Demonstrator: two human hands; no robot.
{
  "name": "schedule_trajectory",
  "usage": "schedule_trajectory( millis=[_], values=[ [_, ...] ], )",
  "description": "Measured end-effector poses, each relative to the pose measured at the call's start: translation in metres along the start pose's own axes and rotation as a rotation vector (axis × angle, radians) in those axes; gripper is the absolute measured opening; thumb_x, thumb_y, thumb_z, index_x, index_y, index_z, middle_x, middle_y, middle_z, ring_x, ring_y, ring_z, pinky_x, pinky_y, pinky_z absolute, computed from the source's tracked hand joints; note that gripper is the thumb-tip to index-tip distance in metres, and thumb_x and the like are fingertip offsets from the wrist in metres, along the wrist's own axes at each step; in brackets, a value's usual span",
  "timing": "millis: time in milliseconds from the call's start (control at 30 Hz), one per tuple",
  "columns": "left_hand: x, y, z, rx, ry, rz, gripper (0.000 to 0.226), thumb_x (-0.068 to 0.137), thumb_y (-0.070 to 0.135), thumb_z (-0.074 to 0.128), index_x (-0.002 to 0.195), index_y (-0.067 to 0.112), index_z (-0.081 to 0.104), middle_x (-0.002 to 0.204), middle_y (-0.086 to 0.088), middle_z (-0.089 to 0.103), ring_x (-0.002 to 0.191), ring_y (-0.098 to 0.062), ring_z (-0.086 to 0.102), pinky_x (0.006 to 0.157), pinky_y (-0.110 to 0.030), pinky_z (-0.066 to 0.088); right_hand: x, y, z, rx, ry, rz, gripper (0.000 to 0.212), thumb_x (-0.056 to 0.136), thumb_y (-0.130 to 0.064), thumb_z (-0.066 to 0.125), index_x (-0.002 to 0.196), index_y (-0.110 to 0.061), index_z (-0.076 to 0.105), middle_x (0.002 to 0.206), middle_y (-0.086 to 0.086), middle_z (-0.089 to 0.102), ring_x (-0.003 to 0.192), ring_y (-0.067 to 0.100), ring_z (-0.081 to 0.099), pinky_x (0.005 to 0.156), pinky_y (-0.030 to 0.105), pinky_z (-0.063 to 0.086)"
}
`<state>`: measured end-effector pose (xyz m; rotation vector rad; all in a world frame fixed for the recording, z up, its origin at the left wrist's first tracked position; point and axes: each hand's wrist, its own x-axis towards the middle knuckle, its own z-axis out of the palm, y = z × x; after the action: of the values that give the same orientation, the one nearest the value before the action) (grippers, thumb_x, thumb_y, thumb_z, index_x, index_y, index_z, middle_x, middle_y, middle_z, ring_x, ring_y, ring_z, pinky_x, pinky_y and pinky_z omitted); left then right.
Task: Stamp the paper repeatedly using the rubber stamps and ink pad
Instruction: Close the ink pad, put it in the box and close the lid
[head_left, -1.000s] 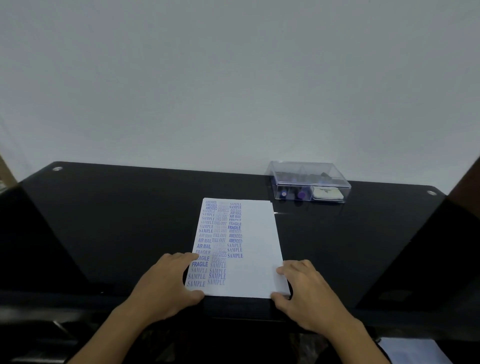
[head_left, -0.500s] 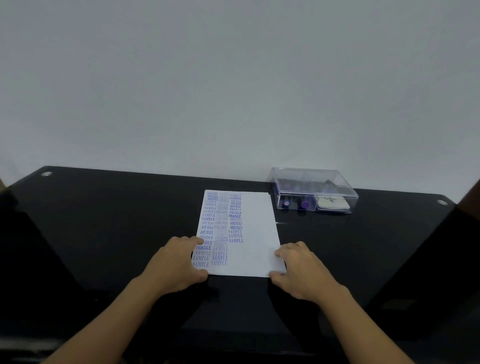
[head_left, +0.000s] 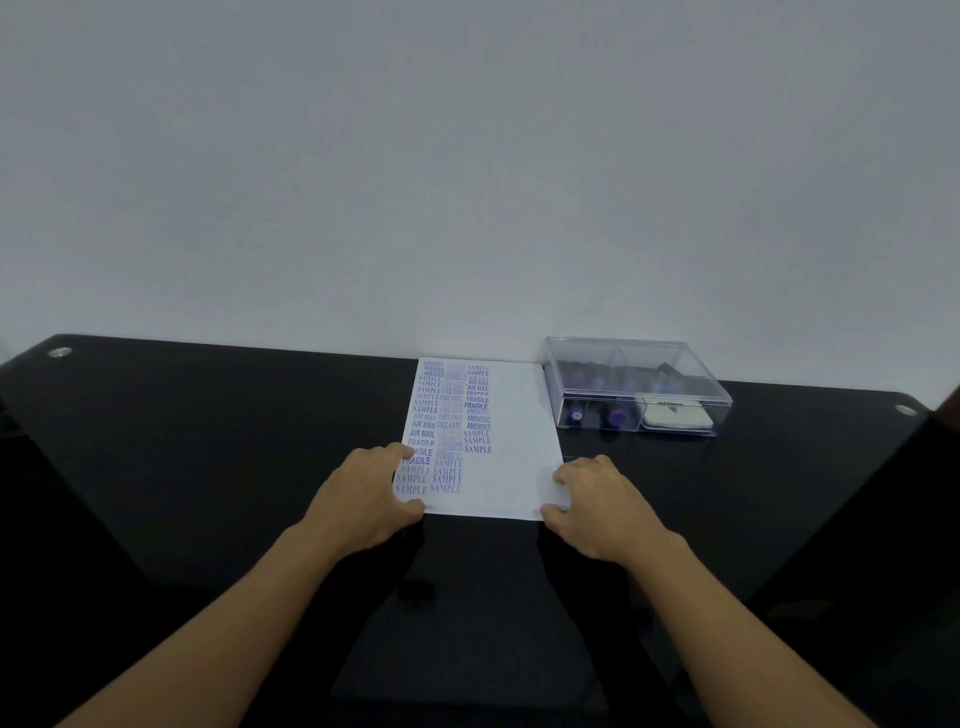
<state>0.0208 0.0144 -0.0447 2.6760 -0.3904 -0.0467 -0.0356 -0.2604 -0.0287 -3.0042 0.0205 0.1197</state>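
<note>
A white paper (head_left: 511, 441) lies flat on the black glass table (head_left: 208, 441), its left half filled with columns of blue stamped words. My left hand (head_left: 363, 499) rests on its near left corner, fingers on top and thumb at the near edge. At the near right corner my right hand (head_left: 602, 506) lies the same way. A closed clear plastic box (head_left: 634, 358) stands just right of the paper's far end. It holds purple-tipped rubber stamps (head_left: 617, 415) and a white ink pad (head_left: 675, 418).
A white wall rises directly behind the table, and the paper's far edge reaches it. Round metal fittings (head_left: 60, 352) mark the table's far corners. Dark glass stretches out to the left of the paper.
Both hands have slid the paper away from the table's front edge towards the wall, so that it lies beside the clear box. The view has tilted with them.
</note>
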Motion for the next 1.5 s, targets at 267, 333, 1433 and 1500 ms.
schedule_trajectory(
  millis=[267, 333, 1433, 1500],
  values=[
    [-0.005, 0.008, 0.02, -0.185, 0.1, -0.035, 0.068, 0.091, 0.034, 0.059, 0.153, 0.015, 0.035, 0.155, 0.002, 0.039, 0.144, -0.018, 0.032, 0.118, -0.037, 0.028, -0.007, -0.013, 0.017, 0.217, 0.109, 0.043, 0.054, 0.096, -0.036, 0.049, 0.145, -0.015, 0.042, 0.154, 0.003, 0.038, 0.137, 0.024, 0.034, 0.113, 0.04, 0.034],
    [-0.007, 0.015, 0.029, -0.19, 0.139, -0.061, 0.069, 0.092, 0.046, 0.049, 0.151, 0.015, 0.034, 0.146, 0.0, 0.046, 0.136, -0.02, 0.039, 0.119, -0.041, 0.024, -0.009, -0.023, 0.025, 0.268, 0.145, 0.077, 0.06, 0.098, -0.04, 0.046, 0.151, -0.017, 0.033, 0.162, 0.005, 0.024, 0.146, 0.027, 0.022, 0.118, 0.041, 0.027],
    [-0.014, 0.017, 0.053, 0.109, 0.108, -0.091, 0.074, 0.099, 0.061, 0.029, 0.16, 0.021, 0.015, 0.168, -0.006, 0.006, 0.155, -0.022, 0.0, 0.126, -0.045, 0.0, -0.012, -0.036, 0.049, 0.21, 0.179, 0.177, 0.057, 0.102, -0.048, 0.027, 0.153, -0.022, 0.025, 0.166, 0.011, 0.011, 0.153, 0.026, 0.004, 0.125, 0.042, 0.006],
    [-0.014, 0.016, 0.054, 0.123, 0.098, -0.089, 0.075, 0.099, 0.062, 0.027, 0.16, 0.021, 0.012, 0.168, -0.005, 0.004, 0.155, -0.022, -0.002, 0.125, -0.045, -0.001, -0.014, -0.037, 0.048, 0.212, 0.162, 0.185, 0.06, 0.102, -0.049, 0.026, 0.156, -0.022, 0.021, 0.167, 0.01, 0.008, 0.154, 0.026, 0.002, 0.125, 0.041, 0.004]
  ],
)
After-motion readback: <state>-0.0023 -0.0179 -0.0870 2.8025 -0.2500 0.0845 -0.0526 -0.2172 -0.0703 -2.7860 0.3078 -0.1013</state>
